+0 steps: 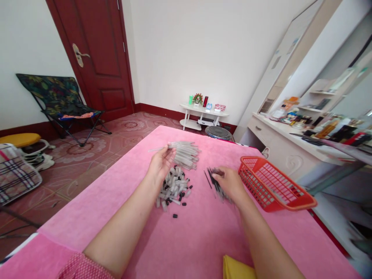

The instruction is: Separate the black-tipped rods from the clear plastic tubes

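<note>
Two hands sort pen parts on a pink counter

The left hand (160,162) lies palm up, its grip narrow and closed on a single clear tube (154,149) that sticks out to the left of the fingers. Touching the far side of that grip is a heap of clear tubes (186,154), and just under the grip, nearer the person, lies a pile of short grey and black caps (173,188). The right hand (229,182) rests palm down on a bundle of thin black sticks (211,174). Its grip is curled over them, but it is blurred, so I cannot tell whether it holds any. Just to the right of this grip a red basket (273,184) sits tilted on the counter (197,236).
</note>
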The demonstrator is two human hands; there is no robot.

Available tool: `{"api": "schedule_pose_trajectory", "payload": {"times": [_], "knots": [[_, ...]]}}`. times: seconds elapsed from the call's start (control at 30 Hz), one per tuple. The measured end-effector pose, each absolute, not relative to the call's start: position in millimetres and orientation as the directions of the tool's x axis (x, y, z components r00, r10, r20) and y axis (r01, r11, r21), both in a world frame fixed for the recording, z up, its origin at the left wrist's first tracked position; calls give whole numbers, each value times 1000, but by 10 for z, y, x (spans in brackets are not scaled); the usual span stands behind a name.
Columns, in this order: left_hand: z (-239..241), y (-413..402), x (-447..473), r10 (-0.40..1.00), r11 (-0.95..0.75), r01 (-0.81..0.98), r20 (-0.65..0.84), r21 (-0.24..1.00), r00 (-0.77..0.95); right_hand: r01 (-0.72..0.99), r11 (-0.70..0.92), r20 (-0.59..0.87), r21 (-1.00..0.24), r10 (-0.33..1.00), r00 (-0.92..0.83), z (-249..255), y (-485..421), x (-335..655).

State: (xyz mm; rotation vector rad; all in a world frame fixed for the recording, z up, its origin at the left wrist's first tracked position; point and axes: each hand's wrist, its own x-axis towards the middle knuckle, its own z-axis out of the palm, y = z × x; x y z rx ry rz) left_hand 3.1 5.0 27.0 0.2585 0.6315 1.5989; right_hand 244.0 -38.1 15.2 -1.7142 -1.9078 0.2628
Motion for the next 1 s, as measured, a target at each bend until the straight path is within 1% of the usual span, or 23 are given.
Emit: {"api": "schedule_pose_trajectory", "payload": {"times": [0.1, 0.2, 0.27, 0.3, 0.37, 0.4, 0.47, 0.53, 0.6, 0.67, 1.0], "knots": [[209, 92, -15, 973, -4, -831, -188, 556, -131, 951, 50, 142, -307, 990, -6, 56, -402, 2468], [105, 69, -12, 979, -8, -797, -157, 603, -129, 992, -42, 111, -120, 992, 56, -32, -437, 2332], [56, 54, 1, 982, -6, -778, -141, 628, -122, 998, -52, 101, -47, 993, 57, -65, -450, 2244], [40, 50, 7, 985, 3, -770, -134, 639, -107, 998, -48, 104, -35, 993, 51, -68, -455, 2214], [18, 48, 18, 988, 17, -758, -127, 652, -87, 997, -38, 130, -71, 990, 48, -39, -466, 2181], [10, 49, 24, 989, 23, -754, -125, 657, -78, 992, -27, 149, -122, 988, 45, -6, -475, 2173], [-6, 50, 36, 991, 29, -751, -119, 659, -66, 957, 39, 176, -288, 984, 13, 86, -500, 2156], [-20, 43, 52, 992, 35, -749, -111, 662, -52, 860, 148, 181, -488, 981, -66, 192, -533, 2126], [-27, 30, 70, 994, 42, -739, -101, 672, -35, 749, 228, 187, -623, 972, -140, 284, -568, 2084], [-24, 11, 87, 996, 50, -722, -90, 690, -18, 700, 256, 197, -667, 966, -165, 348, -596, 2046], [0, -53, 153, 998, 62, -663, -40, 746, 49, 675, 243, 212, -697, 969, -130, 380, -621, 2050]]}}
